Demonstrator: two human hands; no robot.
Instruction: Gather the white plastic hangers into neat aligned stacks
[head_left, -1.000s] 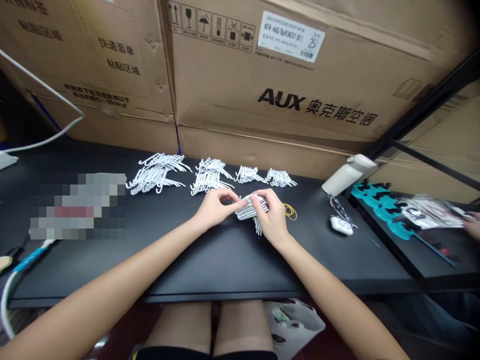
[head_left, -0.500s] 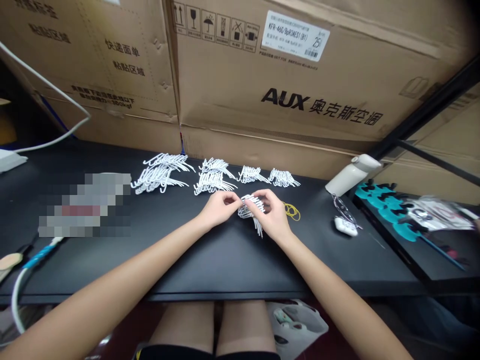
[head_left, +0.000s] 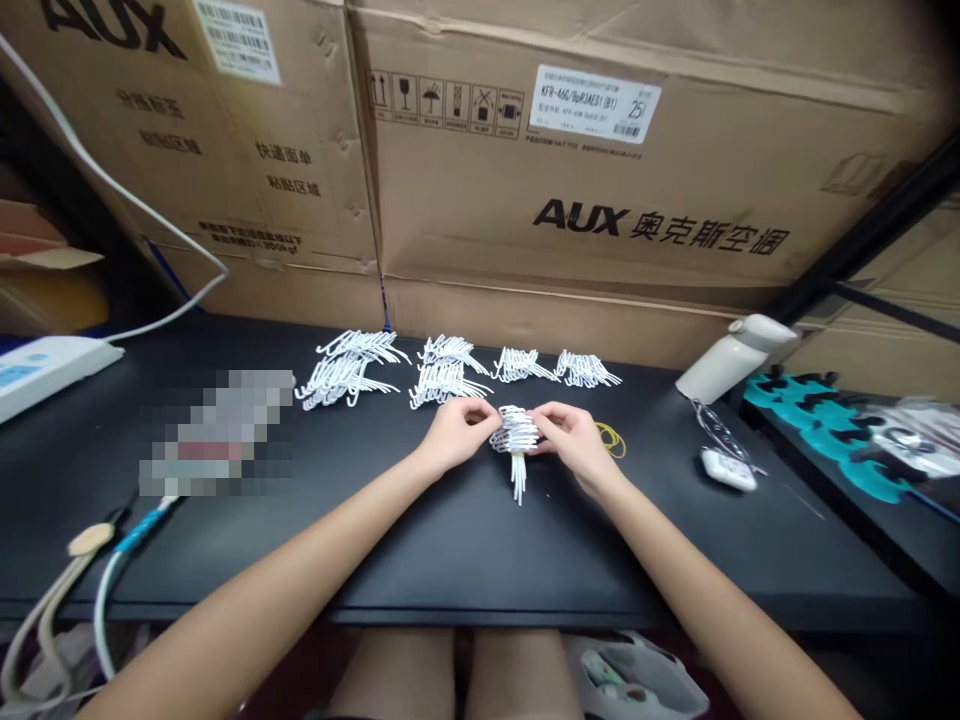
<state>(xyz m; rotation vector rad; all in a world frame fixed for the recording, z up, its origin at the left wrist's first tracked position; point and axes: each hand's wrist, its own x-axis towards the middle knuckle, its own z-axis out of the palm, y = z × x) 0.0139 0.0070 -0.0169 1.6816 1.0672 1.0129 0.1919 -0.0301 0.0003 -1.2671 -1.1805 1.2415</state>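
My left hand (head_left: 456, 433) and my right hand (head_left: 574, 440) pinch the two sides of a small stack of white plastic hooks (head_left: 514, 438) just above the black table (head_left: 465, 540). The stack's stems point down toward me. A yellow band shows round the stack's lower part. Behind my hands lie several bundles of the same white hooks (head_left: 442, 373) in a row. A loose yellow rubber band (head_left: 613, 438) lies right of my right hand.
Large cardboard boxes (head_left: 570, 170) wall the table's back edge. A white bottle (head_left: 731, 355) lies at the right, with a small white device (head_left: 726, 468) on a cord near it. Teal parts (head_left: 825, 430) lie on the neighbouring table. A white cable (head_left: 142, 250) and power strip (head_left: 45, 370) are at left.
The stack has turned from slanting to upright between my hands, with the stems now pointing straight toward me. The camera tilted up and left. The person's hand at far right is out of view.
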